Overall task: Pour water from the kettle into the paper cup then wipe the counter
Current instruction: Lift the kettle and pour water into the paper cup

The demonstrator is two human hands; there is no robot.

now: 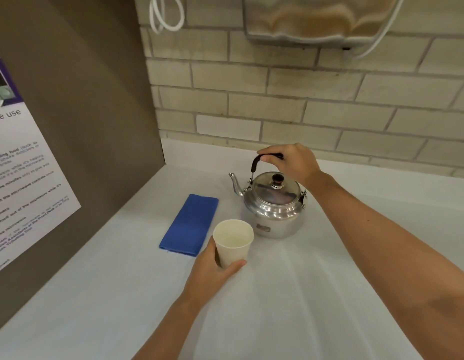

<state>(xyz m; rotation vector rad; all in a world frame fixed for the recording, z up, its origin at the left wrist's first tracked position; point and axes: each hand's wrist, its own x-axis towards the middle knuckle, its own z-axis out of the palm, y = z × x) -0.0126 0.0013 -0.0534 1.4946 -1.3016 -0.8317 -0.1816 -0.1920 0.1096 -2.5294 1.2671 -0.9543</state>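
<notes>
Kettle (273, 207) handle in right hand (293, 162); poster (23, 165) reads "microwave".

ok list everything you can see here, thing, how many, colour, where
kettle: one, shiny silver with a black handle and dark lid knob, upright on the counter, spout pointing left
paper cup: one, white, no water visible inside, in front of the kettle, in the left hand
cloth: one, blue, folded flat on the counter left of the kettle and cup
counter: one, white, runs to the brick wall
brick wall: one, pale beige, behind the counter
side panel: one, grey-brown, at the left
poster: one, white with print, on the side panel
metal box: one, silver, on the wall at top
cable: white, looped, top left
left hand: gripping the cup
right hand: gripping the kettle handle
</notes>
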